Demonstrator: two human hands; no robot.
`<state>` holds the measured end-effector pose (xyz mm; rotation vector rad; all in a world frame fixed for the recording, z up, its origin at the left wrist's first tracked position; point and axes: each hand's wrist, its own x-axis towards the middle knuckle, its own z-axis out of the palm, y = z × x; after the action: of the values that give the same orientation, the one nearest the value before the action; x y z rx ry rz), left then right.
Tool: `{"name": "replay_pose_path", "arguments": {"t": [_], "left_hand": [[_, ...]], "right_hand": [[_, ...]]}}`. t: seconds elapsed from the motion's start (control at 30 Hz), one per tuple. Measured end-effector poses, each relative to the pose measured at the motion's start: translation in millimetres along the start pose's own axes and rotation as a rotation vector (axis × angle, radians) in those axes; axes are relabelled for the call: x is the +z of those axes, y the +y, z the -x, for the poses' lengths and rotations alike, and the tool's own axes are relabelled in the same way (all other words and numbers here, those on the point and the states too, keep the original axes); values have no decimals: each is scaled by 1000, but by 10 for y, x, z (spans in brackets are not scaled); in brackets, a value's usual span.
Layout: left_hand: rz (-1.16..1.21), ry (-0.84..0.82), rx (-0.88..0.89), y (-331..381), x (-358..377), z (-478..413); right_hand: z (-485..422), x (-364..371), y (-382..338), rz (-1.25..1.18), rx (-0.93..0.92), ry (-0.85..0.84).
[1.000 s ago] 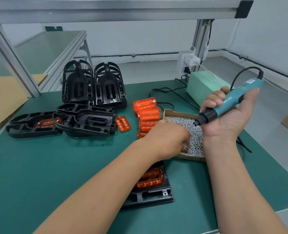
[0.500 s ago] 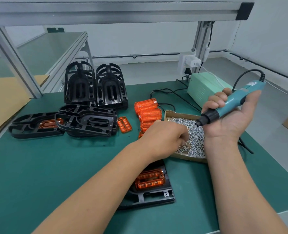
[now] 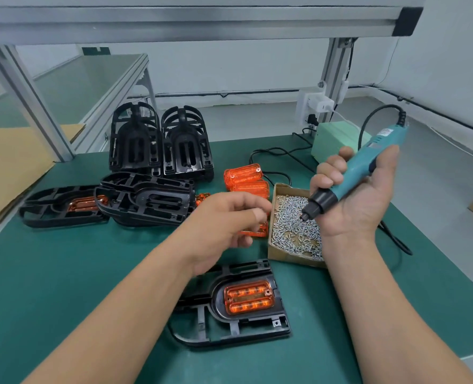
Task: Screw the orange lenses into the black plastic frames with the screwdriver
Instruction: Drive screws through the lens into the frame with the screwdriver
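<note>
the screwdriver (image 3: 359, 169) is gripped in the right hand (image 3: 368, 206) above the screw box (image 3: 293, 259). the left hand (image 3: 224, 220) is held with fingertips (image 3: 258, 215) drawn together; anything pinched cannot be told. an orange lens (image 3: 248, 299) is seated in the near black frame (image 3: 229, 332).

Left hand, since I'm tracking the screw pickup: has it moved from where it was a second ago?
Yes. The left hand has drawn back left out of the cardboard screw box, and now hovers beside its left wall.
</note>
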<state>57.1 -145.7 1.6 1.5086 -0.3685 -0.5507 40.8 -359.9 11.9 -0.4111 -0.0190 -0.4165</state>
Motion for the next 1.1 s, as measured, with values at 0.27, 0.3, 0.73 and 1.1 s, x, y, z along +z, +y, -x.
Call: {"name": "replay_pose_path", "arguments": {"t": [0.27,0.3,0.73,1.1], "left_hand": [[616,-119,-175,-117,-265,287],[668,-131,-187,-130,-271,298],[408,-99,-122,-138,-197,345],[277,-46,-94,-104,-88,400]], "right_hand": [[240,126,398,95,114,-144],[261,134,428,102,128,-161],[234,150,345,69,86,-113],[255,194,303,26,15,-76]]}}
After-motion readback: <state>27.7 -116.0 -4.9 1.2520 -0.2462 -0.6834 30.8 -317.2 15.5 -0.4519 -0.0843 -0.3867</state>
